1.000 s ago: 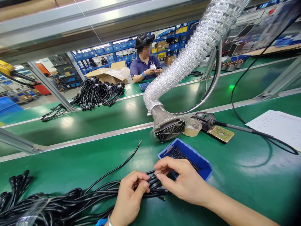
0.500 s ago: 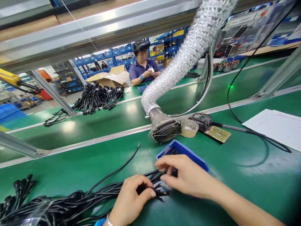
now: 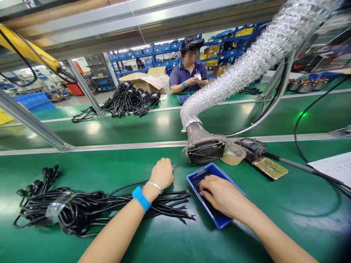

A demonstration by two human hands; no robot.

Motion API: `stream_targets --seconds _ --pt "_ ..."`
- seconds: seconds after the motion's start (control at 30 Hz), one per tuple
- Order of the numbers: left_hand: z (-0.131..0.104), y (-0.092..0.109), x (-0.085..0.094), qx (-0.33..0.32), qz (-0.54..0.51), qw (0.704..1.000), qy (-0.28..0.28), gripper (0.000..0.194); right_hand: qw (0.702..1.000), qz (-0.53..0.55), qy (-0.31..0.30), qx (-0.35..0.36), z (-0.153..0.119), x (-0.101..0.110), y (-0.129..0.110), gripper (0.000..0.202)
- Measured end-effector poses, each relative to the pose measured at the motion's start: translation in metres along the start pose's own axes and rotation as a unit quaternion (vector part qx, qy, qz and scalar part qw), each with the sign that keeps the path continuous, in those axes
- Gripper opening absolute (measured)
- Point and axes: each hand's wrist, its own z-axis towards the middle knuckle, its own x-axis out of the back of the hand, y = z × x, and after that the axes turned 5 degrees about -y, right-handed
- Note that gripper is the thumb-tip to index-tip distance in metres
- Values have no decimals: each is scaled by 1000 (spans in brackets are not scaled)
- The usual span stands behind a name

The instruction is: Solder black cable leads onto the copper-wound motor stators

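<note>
My left hand [image 3: 162, 173] is closed around a single black cable [image 3: 141, 182], whose stripped tip pokes out past the fingers. My right hand [image 3: 221, 191] reaches down into a blue plastic bin [image 3: 237, 185], its fingers curled together among small dark parts [image 3: 201, 181]. What those fingertips pinch, if anything, is hidden. Below my left wrist lies a bundle of black cables [image 3: 82, 208], wrapped with clear film [image 3: 59, 207]. Their stripped ends [image 3: 186, 208] fan out towards the bin, and connectors [image 3: 49, 177] show at the far left.
A fume extractor [image 3: 205, 151] on a silver duct [image 3: 227, 78] stands behind the bin. Right of it are a tape roll [image 3: 233, 154], a soldering iron holder [image 3: 252, 148] and paper [image 3: 334, 164]. Across the bench, a person [image 3: 188, 71] works near another cable pile [image 3: 128, 100].
My left hand has moved from the bundle's ends up to the single cable and closed on it. My right hand has gone from above those ends into the bin. The view has shifted.
</note>
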Motion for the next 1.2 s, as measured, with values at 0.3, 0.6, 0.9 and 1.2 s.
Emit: stream_targets --seconds 0.3,0.6,0.9,1.2 --pt "-67 -17 -7 -40 -459 871 -170 44 986 127 107 23 -1 4 17 30" --pt "-73 -25 -20 -44 -542 829 -129 36 894 360 253 84 -5 -1 -39 25" --pt "-74 -25 -22 -58 -539 833 -114 33 878 360 299 100 -3 -13 -51 25" --pt "-83 -15 -27 -30 -552 832 -52 30 886 431 159 55 2 -14 -63 28"
